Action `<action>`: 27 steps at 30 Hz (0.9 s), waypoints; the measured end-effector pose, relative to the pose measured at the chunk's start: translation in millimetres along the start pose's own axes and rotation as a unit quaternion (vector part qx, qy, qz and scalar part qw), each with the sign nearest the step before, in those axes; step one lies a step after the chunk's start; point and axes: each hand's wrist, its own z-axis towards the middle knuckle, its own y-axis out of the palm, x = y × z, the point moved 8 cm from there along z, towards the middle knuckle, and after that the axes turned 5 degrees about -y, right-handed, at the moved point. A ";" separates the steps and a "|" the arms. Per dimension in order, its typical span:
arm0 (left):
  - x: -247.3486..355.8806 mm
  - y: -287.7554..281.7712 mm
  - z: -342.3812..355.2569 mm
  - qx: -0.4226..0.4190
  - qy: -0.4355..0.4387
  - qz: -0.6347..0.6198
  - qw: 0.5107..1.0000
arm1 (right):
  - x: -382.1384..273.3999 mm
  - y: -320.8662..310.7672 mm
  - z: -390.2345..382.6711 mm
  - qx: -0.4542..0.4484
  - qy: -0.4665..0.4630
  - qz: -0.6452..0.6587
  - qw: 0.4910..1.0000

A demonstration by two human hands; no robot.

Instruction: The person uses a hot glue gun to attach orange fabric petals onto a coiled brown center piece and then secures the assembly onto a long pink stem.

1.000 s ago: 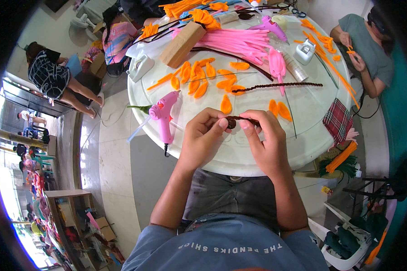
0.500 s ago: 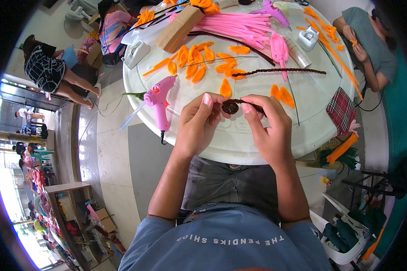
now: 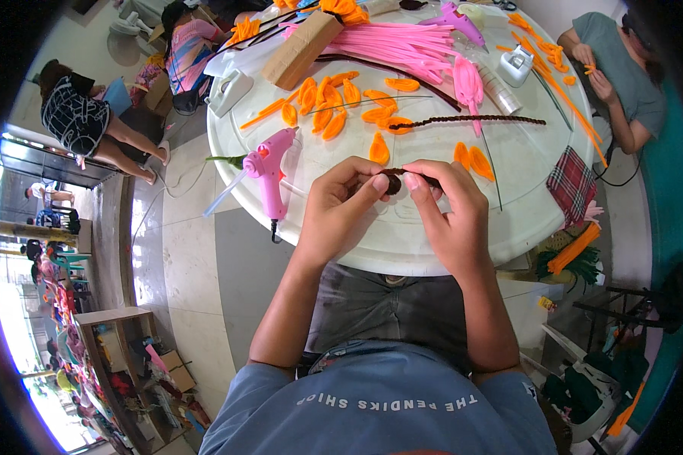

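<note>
Between both hands, over the near part of the table, is a dark brown pipe cleaner (image 3: 394, 184) wound into a small coil. My left hand (image 3: 343, 199) pinches the coil, its thumb lying over the coil's left side. With thumb and fingers closed, my right hand (image 3: 448, 199) grips the pipe cleaner's strand just right of the coil; part of it is hidden behind the fingers. Just beyond the hands lies an orange petal-shaped loop (image 3: 379, 149). Two more orange loops (image 3: 474, 163) rest to the right. A second brown twisted pipe cleaner (image 3: 470, 119) stretches across the table farther off.
A pink glue gun (image 3: 270, 171) lies left of my hands on the round white table (image 3: 425, 258). Farther back are a cardboard block (image 3: 303, 50), a bundle of pink pipe cleaners (image 3: 402, 45) and a purple glue gun (image 3: 463, 21). A co-worker (image 3: 622, 83) sits at the right.
My left thumb has moved right and down onto the coil, covering more of it. The right hand stays nearly in place, still gripping the strand.
</note>
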 end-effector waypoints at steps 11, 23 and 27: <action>0.3 -1.7 -1.1 0.010 0.008 -0.024 1.000 | 1.3 -1.4 -1.8 0.020 -0.004 -0.017 1.000; 10.4 2.1 -14.4 -0.006 0.031 0.123 0.992 | 2.6 0.1 -7.5 -0.013 0.067 0.095 0.993; 33.1 -4.7 -50.2 -0.012 0.109 0.102 0.989 | 8.3 15.5 -12.2 -0.081 0.155 0.468 0.866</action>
